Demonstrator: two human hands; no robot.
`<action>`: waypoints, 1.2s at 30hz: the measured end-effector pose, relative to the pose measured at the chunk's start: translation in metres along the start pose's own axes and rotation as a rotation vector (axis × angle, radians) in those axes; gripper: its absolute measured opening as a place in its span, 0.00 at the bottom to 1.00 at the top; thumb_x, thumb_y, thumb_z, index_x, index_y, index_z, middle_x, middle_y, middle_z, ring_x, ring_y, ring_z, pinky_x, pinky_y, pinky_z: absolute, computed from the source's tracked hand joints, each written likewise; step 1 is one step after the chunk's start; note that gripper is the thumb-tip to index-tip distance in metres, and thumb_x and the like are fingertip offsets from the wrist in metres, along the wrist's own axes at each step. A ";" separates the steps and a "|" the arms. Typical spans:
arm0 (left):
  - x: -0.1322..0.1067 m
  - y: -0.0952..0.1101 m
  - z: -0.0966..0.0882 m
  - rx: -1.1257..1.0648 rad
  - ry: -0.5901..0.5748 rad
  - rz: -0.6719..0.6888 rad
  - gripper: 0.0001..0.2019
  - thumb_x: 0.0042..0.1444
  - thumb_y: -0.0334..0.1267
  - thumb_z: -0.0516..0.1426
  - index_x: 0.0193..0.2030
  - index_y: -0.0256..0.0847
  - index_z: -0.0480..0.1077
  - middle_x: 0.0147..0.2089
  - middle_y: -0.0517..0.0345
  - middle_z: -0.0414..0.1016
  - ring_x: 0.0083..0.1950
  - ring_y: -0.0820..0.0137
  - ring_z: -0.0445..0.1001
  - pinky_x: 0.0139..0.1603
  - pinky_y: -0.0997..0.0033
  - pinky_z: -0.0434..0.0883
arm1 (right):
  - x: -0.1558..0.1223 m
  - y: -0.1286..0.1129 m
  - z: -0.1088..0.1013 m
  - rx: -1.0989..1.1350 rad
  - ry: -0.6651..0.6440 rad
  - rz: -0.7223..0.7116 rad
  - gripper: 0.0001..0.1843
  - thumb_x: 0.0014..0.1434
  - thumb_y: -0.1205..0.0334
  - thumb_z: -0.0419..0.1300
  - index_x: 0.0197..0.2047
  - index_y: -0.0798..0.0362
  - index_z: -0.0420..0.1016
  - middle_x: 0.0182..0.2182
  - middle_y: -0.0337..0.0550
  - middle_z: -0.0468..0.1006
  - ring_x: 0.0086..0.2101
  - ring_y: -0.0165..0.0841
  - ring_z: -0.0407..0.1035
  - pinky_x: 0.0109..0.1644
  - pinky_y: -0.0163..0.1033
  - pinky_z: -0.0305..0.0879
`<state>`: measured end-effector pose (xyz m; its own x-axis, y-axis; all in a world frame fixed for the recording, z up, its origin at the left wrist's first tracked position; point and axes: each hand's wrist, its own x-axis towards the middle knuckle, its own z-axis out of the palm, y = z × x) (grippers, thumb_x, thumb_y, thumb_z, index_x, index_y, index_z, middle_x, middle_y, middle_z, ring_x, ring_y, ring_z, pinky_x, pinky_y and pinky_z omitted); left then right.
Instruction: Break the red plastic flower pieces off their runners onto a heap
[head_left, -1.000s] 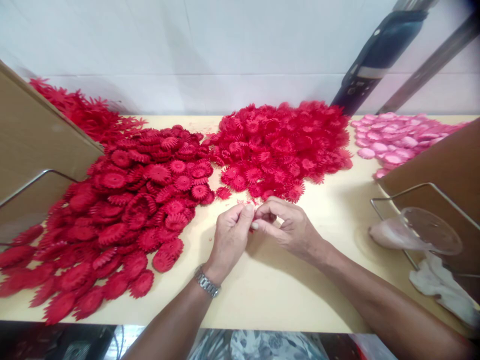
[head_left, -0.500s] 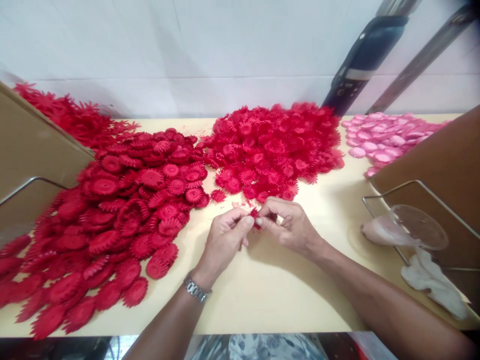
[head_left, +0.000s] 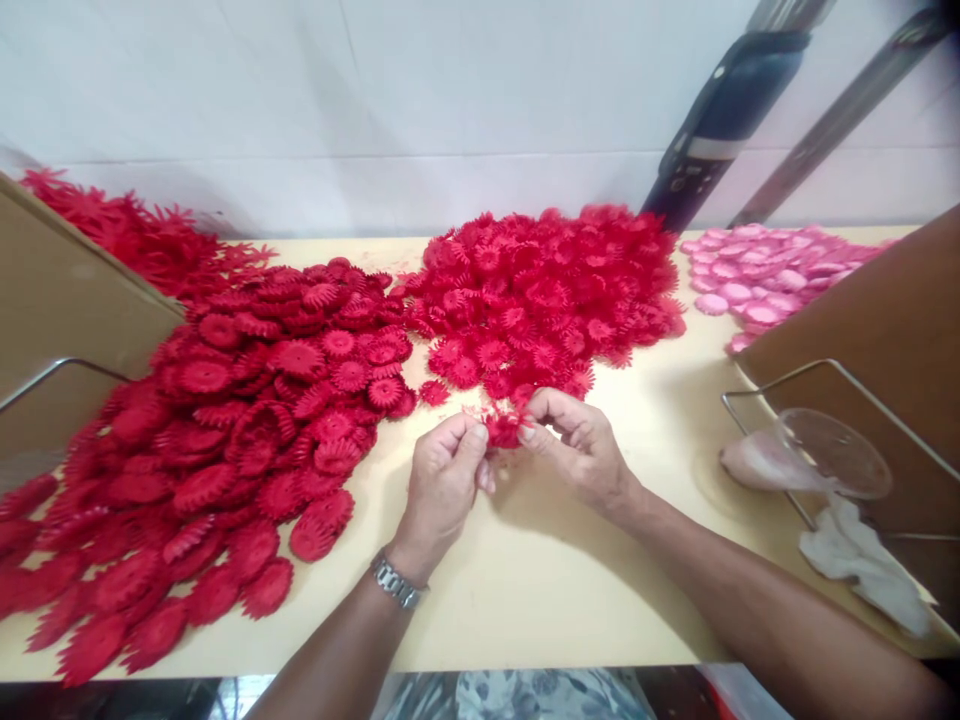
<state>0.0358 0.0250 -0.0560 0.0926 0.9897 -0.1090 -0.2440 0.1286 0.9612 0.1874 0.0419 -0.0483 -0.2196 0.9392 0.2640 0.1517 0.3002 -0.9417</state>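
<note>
Between my two hands, low over the table, is a small red fringed petal piece (head_left: 505, 430). My left hand (head_left: 448, 470), with a metal watch on its wrist, pinches the piece's left edge between thumb and forefinger. Its right edge is pinched by my right hand (head_left: 581, 447). Just beyond my hands lies a heap of red fringed flower pieces (head_left: 547, 290), with a single loose piece (head_left: 433, 392) at its near left. A larger pile of dark red serrated discs (head_left: 247, 430) spreads to the left of my left hand.
Red spiky cut pieces (head_left: 150, 235) lie at the back left behind a cardboard panel (head_left: 82, 265). Pink discs (head_left: 772, 270) are at the back right. A clear plastic cup (head_left: 765, 458) lies tipped beside a crumpled white tissue (head_left: 862, 565) and a bent wire frame (head_left: 780, 378).
My hands have moved slightly apart. The red petal piece between them now shows wider and more spread out.
</note>
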 end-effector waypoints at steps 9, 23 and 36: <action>0.000 0.006 -0.008 0.167 0.050 0.081 0.11 0.55 0.41 0.54 0.25 0.38 0.66 0.19 0.63 0.66 0.20 0.76 0.65 0.22 0.77 0.61 | 0.022 0.014 -0.048 -0.712 0.291 0.021 0.06 0.53 0.64 0.55 0.26 0.52 0.67 0.21 0.37 0.64 0.22 0.29 0.57 0.27 0.36 0.54; -0.002 0.009 0.007 0.237 0.016 0.079 0.04 0.53 0.35 0.55 0.34 0.38 0.69 0.24 0.63 0.70 0.25 0.77 0.69 0.29 0.79 0.67 | 0.003 -0.008 0.003 -0.171 -0.126 0.051 0.08 0.57 0.63 0.54 0.27 0.54 0.66 0.23 0.38 0.71 0.24 0.27 0.65 0.28 0.32 0.61; 0.001 0.005 0.001 0.020 0.108 0.107 0.05 0.48 0.35 0.60 0.28 0.37 0.69 0.22 0.64 0.69 0.19 0.77 0.67 0.21 0.76 0.67 | 0.001 -0.007 -0.001 0.022 -0.089 0.103 0.14 0.60 0.56 0.51 0.36 0.57 0.72 0.25 0.41 0.74 0.26 0.29 0.68 0.29 0.34 0.63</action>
<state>0.0358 0.0262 -0.0509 -0.0378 0.9988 -0.0308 -0.2275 0.0214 0.9735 0.1868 0.0407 -0.0410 -0.2890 0.9460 0.1472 0.1565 0.1984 -0.9675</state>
